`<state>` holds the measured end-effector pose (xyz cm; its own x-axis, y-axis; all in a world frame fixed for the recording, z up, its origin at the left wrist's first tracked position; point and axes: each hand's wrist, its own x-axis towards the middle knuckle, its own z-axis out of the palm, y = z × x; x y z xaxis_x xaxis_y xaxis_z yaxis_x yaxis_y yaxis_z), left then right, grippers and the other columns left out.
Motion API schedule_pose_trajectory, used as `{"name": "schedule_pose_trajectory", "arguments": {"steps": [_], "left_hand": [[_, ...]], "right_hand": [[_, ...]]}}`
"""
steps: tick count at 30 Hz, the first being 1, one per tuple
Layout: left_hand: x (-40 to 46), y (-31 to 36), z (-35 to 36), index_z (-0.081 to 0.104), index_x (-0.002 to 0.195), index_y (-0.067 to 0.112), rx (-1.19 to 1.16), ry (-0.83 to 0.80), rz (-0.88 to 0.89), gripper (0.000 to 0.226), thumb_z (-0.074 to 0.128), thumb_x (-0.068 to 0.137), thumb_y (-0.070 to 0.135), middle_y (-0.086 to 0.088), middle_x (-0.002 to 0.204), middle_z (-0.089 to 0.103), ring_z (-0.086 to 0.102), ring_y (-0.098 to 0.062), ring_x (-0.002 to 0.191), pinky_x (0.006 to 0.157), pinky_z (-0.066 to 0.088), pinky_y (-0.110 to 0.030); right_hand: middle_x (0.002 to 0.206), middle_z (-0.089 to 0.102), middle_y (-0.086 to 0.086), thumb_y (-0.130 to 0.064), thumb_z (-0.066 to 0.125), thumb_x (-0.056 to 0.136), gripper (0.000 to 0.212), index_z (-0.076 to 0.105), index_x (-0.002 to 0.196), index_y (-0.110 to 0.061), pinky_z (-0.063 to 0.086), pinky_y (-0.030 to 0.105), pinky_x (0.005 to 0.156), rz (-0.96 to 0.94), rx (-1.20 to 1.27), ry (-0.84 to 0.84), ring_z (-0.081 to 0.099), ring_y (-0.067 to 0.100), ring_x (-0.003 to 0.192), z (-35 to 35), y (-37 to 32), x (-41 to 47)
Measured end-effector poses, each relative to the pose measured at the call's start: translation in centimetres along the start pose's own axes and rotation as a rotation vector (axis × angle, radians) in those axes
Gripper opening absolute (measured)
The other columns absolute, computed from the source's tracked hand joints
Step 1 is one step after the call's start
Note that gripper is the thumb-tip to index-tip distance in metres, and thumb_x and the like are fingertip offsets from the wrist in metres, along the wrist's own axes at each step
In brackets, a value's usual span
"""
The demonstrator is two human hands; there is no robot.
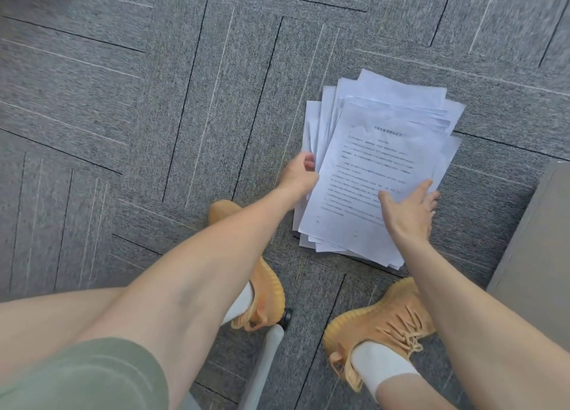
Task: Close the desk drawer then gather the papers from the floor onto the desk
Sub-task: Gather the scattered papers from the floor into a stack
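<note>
The grey carpet-tile floor (123, 116), rough and short-piled with thin dark and pale stripes, is lying under everything the person is reaching for. Off beyond the right grip, a flat grey panel (536, 249) is showing at the edge; whether it belongs to the desk I cannot tell, and no drawer is in view.

Between the two grips the stack of printed papers (379, 150) is resting on the carpet, white sheets fanned and skewed, corners sticking out on every side. The left hand (300, 175) is curling its fingers around the stack's near-left edge, pinching some sheets. The right hand (407, 209) is lying spread and flat on the top page, pressing rather than grasping.

By my reckoning the pile is going to be light but floppy and slippery, sheet sliding on sheet, so it wants squaring first and then holding along both long edges, thumbs on top.

Below the grips, orange knit sneakers (385, 323) with white socks are planted beside a pale chair leg (265, 357) and its black caster (287, 316).
</note>
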<state>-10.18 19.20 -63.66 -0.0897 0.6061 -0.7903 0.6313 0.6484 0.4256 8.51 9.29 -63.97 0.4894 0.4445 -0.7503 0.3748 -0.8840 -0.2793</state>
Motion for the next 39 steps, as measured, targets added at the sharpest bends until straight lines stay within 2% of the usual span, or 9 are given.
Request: {"name": "schedule_pose_trajectory", "arguments": {"steps": [7,13,19,24,27,30,33,36,39], "left_hand": [[-0.8,0.5,1.8,0.035,0.144,0.01,0.144,0.217,-0.078,0.063,0.054,0.084,0.011,-0.014,0.144,0.033,0.042,-0.029,0.128,0.098,0.042,-0.036],[-1.3,0.6,2.2,0.044,0.133,0.016,0.049,0.079,-0.126,0.051,0.053,0.082,0.015,-0.01,0.134,0.048,0.053,-0.029,0.116,0.095,0.048,-0.039],[-0.9,0.3,1.8,0.037,0.139,0.01,0.208,0.216,-0.135,0.06,0.058,0.083,0.022,-0.014,0.141,0.033,0.033,-0.03,0.129,0.1,0.041,-0.04],[-1.0,0.5,1.4,0.038,0.135,0.012,0.085,0.164,-0.173,0.058,0.058,0.082,0.022,-0.012,0.141,0.035,0.046,-0.031,0.119,0.091,0.046,-0.038],[-1.3,0.7,1.3,0.038,0.134,0.012,-0.033,0.078,-0.173,0.051,0.056,0.086,0.017,-0.009,0.134,0.047,0.047,-0.024,0.1,0.078,0.039,-0.032],[-1.6,0.6,1.7,0.039,0.134,0.011,-0.008,0.079,-0.157,0.049,0.056,0.088,0.016,-0.011,0.13,0.052,0.047,-0.024,0.097,0.078,0.039,-0.031],[-1.8,0.6,2.1,0.044,0.128,0.01,0.134,0.173,-0.146,0.047,0.056,0.083,0.015,-0.014,0.133,0.041,0.044,-0.027,0.109,0.083,0.041,-0.034],[-1.8,0.5,2.5,0.04,0.13,0.012,0.178,0.194,-0.197,0.056,0.06,0.078,0.016,-0.014,0.137,0.034,0.039,-0.031,0.122,0.09,0.045,-0.038],[-2.1,1.2,2.6,0.037,0.13,0.012,0.045,0.171,-0.271,0.056,0.063,0.08,0.018,-0.014,0.136,0.033,0.049,-0.028,0.101,0.073,0.041,-0.033]], "right_hand": [[0.155,0.033,0.019,-0.028,0.057,0.092,0.074,0.025,0.155,-0.007,0.037,0.044,0.106,0.181,0.28,0.22,0.042,0.038,0.136,-1.0,-1.2,0.0],[0.144,0.041,0.015,-0.029,0.057,0.085,0.058,0.045,0.136,-0.005,0.047,0.05,0.099,0.177,0.235,0.163,0.051,0.039,0.124,-0.4,-1.0,-0.4],[0.158,0.026,0.012,-0.033,0.055,0.09,0.072,0.028,0.153,-0.011,0.041,0.049,0.107,0.083,0.167,0.085,0.037,0.035,0.14,0.5,-1.9,-0.7],[0.168,-0.005,0.018,-0.033,0.053,0.095,0.086,0.003,0.159,-0.007,0.02,0.051,0.122,0.094,0.078,-0.011,0.009,0.038,0.154,0.9,-1.4,-0.9],[0.167,-0.003,0.02,-0.031,0.053,0.095,0.088,0.0,0.159,-0.005,0.015,0.048,0.124,0.035,0.026,-0.039,0.006,0.036,0.155,0.8,-1.1,-1.2],[0.167,0.011,0.017,-0.034,0.056,0.092,0.085,0.011,0.159,-0.007,0.028,0.05,0.118,0.039,0.027,-0.009,0.02,0.035,0.152,0.6,-1.0,-1.2],[0.153,0.041,0.017,-0.034,0.057,0.087,0.072,0.033,0.15,-0.007,0.039,0.049,0.109,0.074,0.111,0.101,0.044,0.037,0.136,0.0,-1.0,-1.2],[0.141,0.048,0.018,-0.036,0.059,0.086,0.07,0.038,0.147,-0.01,0.045,0.051,0.103,0.118,0.156,0.153,0.051,0.041,0.125,-0.5,-1.1,-0.9],[0.14,0.048,0.017,-0.039,0.06,0.084,0.073,0.038,0.148,-0.013,0.044,0.052,0.104,0.135,0.16,0.16,0.05,0.039,0.126,-0.7,-1.1,-0.7]]}}
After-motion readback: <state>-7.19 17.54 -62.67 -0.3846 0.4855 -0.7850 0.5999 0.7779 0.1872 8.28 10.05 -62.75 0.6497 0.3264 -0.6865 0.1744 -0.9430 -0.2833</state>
